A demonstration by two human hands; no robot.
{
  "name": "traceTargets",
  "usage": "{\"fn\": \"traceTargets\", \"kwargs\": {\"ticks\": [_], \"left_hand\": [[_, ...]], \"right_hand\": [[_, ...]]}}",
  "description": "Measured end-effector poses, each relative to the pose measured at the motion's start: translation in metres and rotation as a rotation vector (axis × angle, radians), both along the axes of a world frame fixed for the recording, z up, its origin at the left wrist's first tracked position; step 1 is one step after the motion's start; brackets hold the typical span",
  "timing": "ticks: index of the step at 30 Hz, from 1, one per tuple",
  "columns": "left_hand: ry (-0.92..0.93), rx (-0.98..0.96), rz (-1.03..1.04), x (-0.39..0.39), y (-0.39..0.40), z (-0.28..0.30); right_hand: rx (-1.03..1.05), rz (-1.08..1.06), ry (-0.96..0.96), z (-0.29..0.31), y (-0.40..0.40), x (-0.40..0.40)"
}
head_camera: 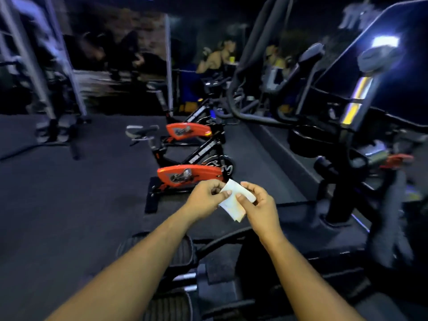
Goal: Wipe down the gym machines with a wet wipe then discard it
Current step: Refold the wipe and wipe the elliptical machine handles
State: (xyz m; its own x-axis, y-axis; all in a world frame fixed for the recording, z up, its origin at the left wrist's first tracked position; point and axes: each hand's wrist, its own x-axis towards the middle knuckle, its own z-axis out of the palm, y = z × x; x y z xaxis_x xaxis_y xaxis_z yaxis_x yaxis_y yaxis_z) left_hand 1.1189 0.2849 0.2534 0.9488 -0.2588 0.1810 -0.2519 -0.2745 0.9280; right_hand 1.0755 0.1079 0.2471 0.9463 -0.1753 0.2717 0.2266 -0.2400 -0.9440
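A folded white wet wipe point(234, 203) is held in front of me between both hands. My left hand point(207, 198) pinches its left edge with thumb and fingers. My right hand point(257, 205) grips its right side, thumb on top. Directly below my arms is a black machine with ribbed foot pedals point(183, 251). A tall black elliptical point(352, 126) with a console and handles stands to my right. Two red and black spin bikes point(192, 174) stand ahead on the dark floor.
A grey metal rack frame point(46, 77) rises at the left. People sit at machines in the blurred background point(217, 59). Dark rubber floor point(69, 205) spreads out to the left of the bikes.
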Motion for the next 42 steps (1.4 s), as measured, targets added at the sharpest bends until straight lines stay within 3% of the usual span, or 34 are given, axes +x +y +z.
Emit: {"fn": "traceTargets", "kwargs": {"ticks": [11,17,21,24,30,36,42], "left_hand": [[-0.139,-0.065,-0.471,0.071,-0.052,0.083],[-0.276,-0.131,-0.566,0.085,-0.114,0.136],[-0.337,-0.167,-0.551,0.099,-0.159,0.157],[-0.381,-0.151,-0.540,0.109,-0.188,0.172],[-0.400,-0.101,-0.593,0.121,-0.216,0.186],[-0.458,-0.015,-0.664,0.126,-0.212,0.179],[-0.379,-0.039,-0.779,0.122,-0.221,0.177]], "right_hand": [[-0.036,-0.340,-0.036,0.092,-0.013,-0.007],[-0.279,-0.757,-0.223,0.162,-0.059,0.004],[-0.596,-1.065,-0.390,0.202,-0.092,0.032],[-0.790,-1.190,-0.352,0.220,-0.113,0.060],[-0.758,-1.270,-0.349,0.241,-0.135,0.084],[-0.919,-1.399,-0.372,0.199,-0.125,0.064],[-1.125,-1.365,-0.207,0.231,-0.132,0.077]]}}
